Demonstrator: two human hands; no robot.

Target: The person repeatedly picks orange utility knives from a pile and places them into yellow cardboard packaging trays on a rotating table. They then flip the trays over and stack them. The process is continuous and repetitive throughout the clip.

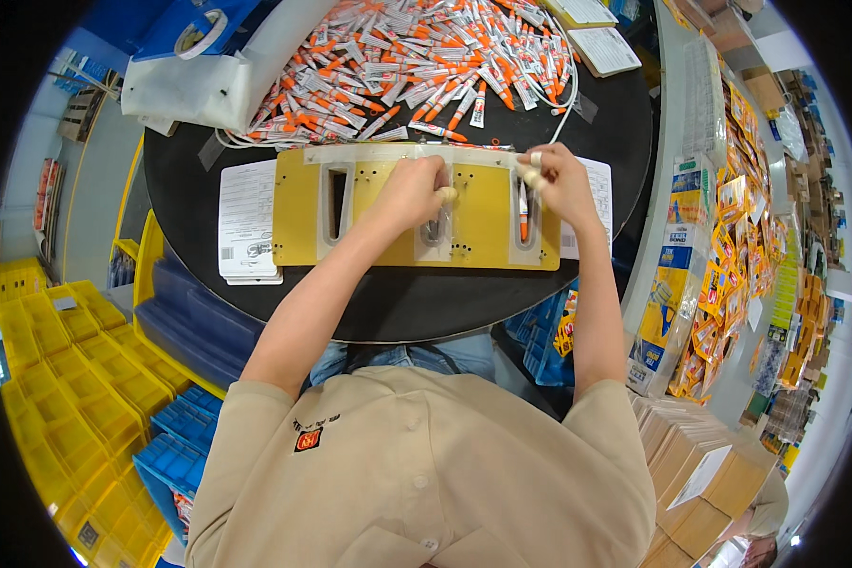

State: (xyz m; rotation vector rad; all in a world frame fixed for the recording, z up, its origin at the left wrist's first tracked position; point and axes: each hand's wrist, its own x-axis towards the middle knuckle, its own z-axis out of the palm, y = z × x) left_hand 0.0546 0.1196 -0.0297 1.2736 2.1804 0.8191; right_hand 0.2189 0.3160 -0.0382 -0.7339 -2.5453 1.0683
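Tubes (462, 106) litter a round black table (374, 308) near yellow bins (83, 374); left hand (417, 191) and right hand (560, 185) curl, grasp unclear.

Tubes (402, 71) crowd the bench (426, 308) farther out; the near strip before the plate (298, 213) is free between the forearms (329, 284).

Yellow plastic bins (71, 388) crowd together on the left, with blue crates (172, 462) just beside them. Over on the right I see orange packets (727, 248) in a long heap, near stacked brown cardboard (674, 456).
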